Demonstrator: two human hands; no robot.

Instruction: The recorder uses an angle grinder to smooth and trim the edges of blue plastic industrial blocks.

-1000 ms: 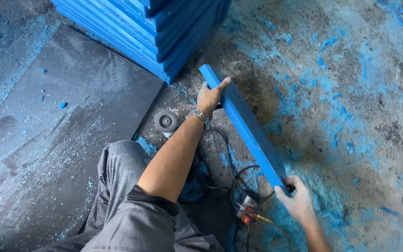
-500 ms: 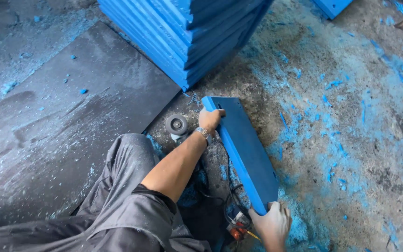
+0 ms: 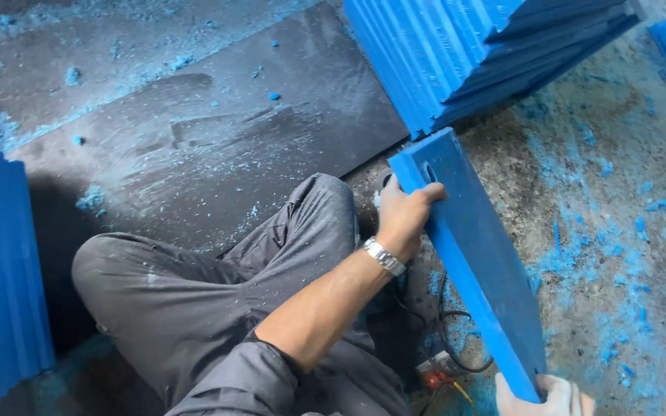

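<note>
Since 1 s ago the blue board (image 3: 475,262) has turned from nearly edge-on to showing more of its broad face, and the near end has dropped twd the bottom edge of view. Left hand (image 3: 404,216) clenched round the far end of the board, fingers over its top corner by a small oval hole; wristwatch (image 3: 385,256) on that arm. Right hand (image 3: 545,397) grips the near, lower end, but it's cut off by the frame edge, so prob. a full grasp, can't see the fingers properly. Board is tilted, held above the concrete floor (image 3: 618,192), which is strewn w/ blue shavings. Stack of blue boards (image 3: 472,54) just beyond its far end. Grey-trousered leg (image 3: 217,285) bent to the left, over a dark mat (image 3: 194,146). Orange tool w/ black cable (image 3: 437,374) lies under the board nr the right hand. More blue sheets (image 3: 1,270) at far left.
</note>
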